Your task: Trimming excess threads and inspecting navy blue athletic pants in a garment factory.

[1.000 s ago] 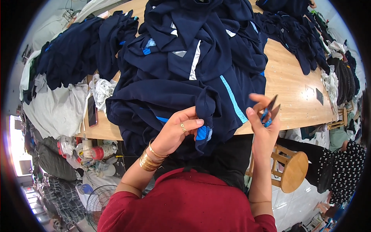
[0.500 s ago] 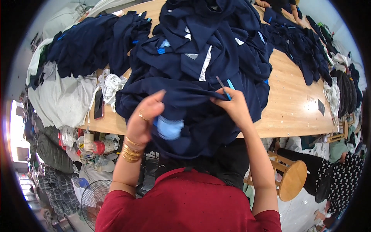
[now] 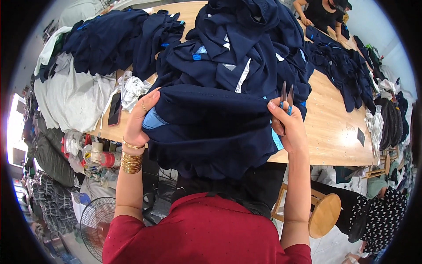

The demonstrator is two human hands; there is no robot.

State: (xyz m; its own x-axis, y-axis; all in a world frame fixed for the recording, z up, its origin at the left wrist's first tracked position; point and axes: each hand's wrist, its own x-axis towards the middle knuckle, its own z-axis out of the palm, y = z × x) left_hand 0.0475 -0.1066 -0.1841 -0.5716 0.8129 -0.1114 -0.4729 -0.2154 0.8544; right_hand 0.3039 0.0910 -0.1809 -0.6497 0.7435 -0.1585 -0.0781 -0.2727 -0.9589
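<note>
A navy garment (image 3: pixel 211 149) is stretched between my two hands at the table's front edge, its upper edge pulled nearly straight. My left hand (image 3: pixel 141 115) grips its left end beside a light blue patch (image 3: pixel 154 119). Pinched between thumb and fingers of my right hand (image 3: pixel 289 127) is the garment's right end. That hand also holds thread snips (image 3: pixel 288 97), blades apart and pointing up and away from me. A light blue strip (image 3: pixel 277 140) shows below the right hand. Behind the held piece rises a large heap of navy garments (image 3: pixel 259 53) with white and blue pieces.
More navy garments (image 3: pixel 105 42) lie at left above grey cloth (image 3: pixel 74 105), near a phone (image 3: pixel 114 109) and white strips (image 3: pixel 132 90). At far right a co-worker (image 3: pixel 323 17) handles navy clothing. A wooden stool (image 3: pixel 325 215) and a fan (image 3: pixel 99 224) stand below the wooden table (image 3: pixel 338 141).
My left hand, blurred before, has moved left and taken hold of the garment. My right hand has shifted right with the snips, turning their blades upward. The cloth is now spread wider.
</note>
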